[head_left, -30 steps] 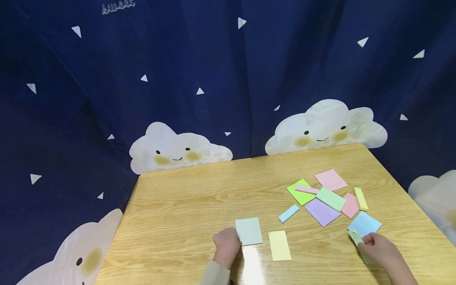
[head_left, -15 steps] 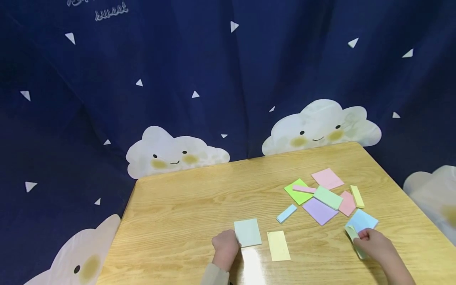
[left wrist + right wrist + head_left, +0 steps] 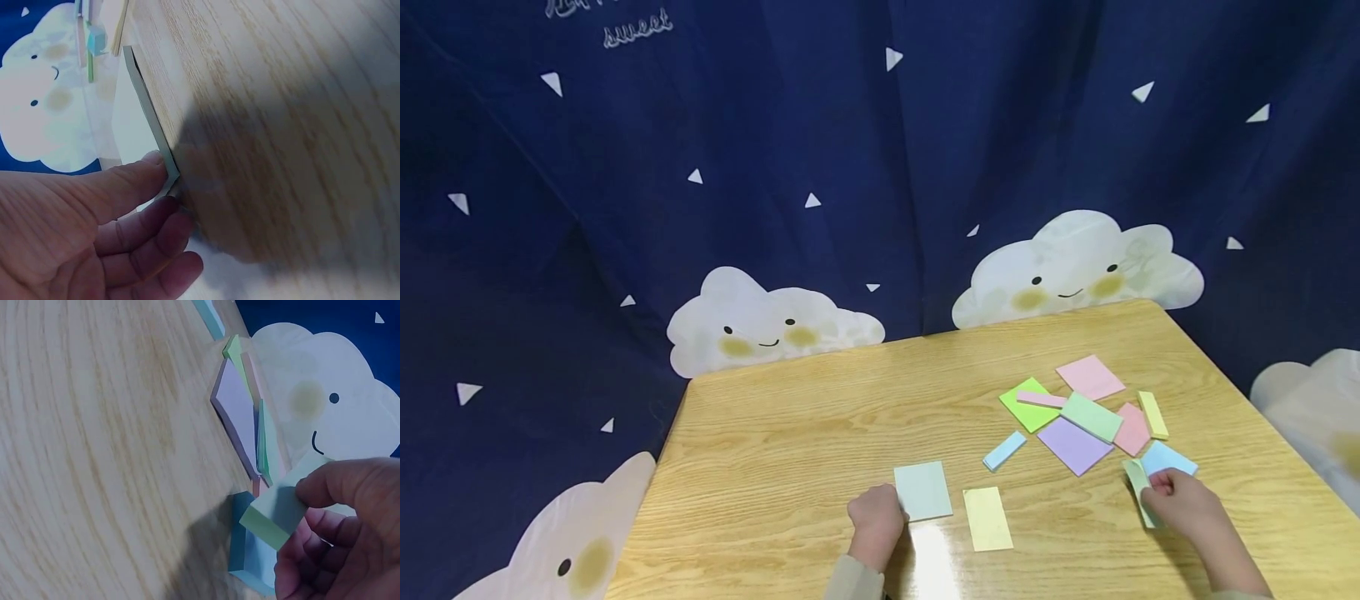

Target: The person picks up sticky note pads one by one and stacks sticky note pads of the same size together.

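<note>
While the left hand point(image 3: 877, 515) pinches the near-left corner of a whitish square pad point(image 3: 922, 491) lying on the worktop point(image 3: 790, 433), the right hand point(image 3: 1183, 504) grasps a pale green pad point(image 3: 1138, 487) between thumb and fingers, raised just beside a blue pad point(image 3: 1170, 459). Between the two hands lies a yellow rectangle point(image 3: 988, 518). Farther back, a mint pad point(image 3: 1092, 417) overlaps a purple pad point(image 3: 1073, 447); a small light-blue block point(image 3: 1004, 451) lies apart, to their left.
</note>
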Demonstrator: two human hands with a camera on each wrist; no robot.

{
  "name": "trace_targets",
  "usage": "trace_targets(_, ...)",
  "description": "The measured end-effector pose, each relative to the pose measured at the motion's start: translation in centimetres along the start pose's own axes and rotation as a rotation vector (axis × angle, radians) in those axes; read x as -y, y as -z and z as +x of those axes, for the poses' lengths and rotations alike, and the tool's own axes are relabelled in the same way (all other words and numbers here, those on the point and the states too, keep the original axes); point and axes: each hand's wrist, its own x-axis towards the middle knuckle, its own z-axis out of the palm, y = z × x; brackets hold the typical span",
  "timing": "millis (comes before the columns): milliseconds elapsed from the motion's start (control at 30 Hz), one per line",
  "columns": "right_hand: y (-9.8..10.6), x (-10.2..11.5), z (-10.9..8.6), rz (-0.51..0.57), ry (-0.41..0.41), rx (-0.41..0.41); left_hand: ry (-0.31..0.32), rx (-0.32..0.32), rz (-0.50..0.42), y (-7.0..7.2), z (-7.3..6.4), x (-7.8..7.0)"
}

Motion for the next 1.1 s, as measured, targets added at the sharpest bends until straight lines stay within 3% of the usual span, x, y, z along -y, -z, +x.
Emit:
trace_targets(800,0.4,1.4,0.2,0.020,0.016,-0.059,0.016,0.009,-0.020,0.0,0.2,-0.1)
trace_targets(1100,0.3,2.4,-0.1,0.023,0.074,-0.137,0.016,-0.031,-0.016,-0.2,0.2,-0.2)
